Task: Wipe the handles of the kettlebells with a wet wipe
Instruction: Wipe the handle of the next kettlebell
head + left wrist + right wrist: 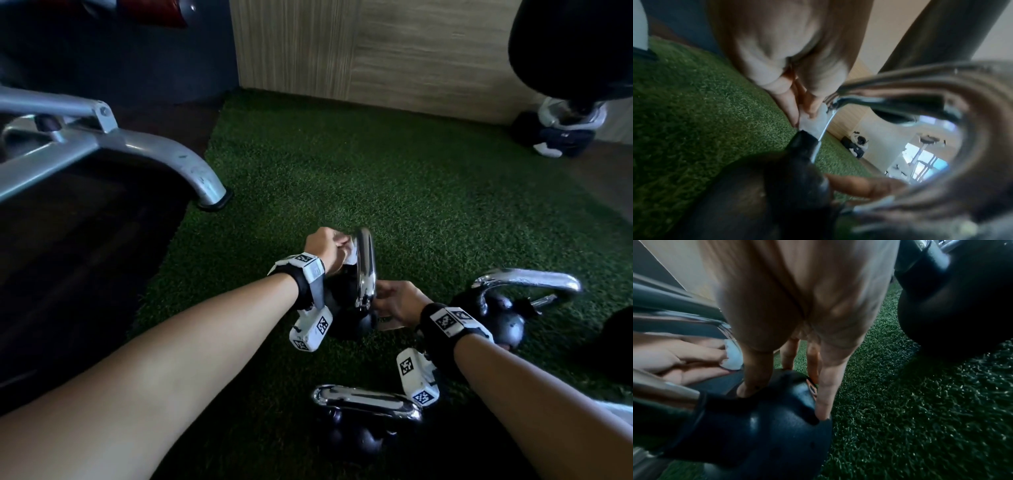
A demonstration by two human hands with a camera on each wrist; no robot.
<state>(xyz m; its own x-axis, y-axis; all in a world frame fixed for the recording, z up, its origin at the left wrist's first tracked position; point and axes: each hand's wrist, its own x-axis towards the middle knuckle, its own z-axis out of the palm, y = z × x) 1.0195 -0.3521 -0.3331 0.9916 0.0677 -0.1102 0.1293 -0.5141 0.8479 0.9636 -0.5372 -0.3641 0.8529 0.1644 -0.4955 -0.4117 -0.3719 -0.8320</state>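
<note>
Nearest to us on the green turf (pixel 428 192), a kettlebell (pixel 363 416) sits with its chrome handle lying crosswise, touched by neither hand. Just beyond it, between our wrists, stands the middle kettlebell (pixel 352 318), its chrome handle (pixel 365 270) turned edge-on to us. Our right hand (pixel 399 303) braces its black body: in the right wrist view the fingers (pixel 823 399) reach down straight and press on the dark ball (pixel 760 431), curled round nothing. Our left hand (pixel 323 248) is on the far, left side of that handle, fingers bent to pinch a white wet wipe (pixel 349 251) against the chrome; the left wrist view shows the wipe (pixel 813 121) squeezed between fingertips right at the handle's bend. To the right, near our right wrist, a third kettlebell (pixel 503 318) rests with its handle tilted away. Further left, a grey metal equipment leg (pixel 191 171) meets the turf's edge. Farthest off, a wood-panelled wall (pixel 394 51) closes the corner.
</note>
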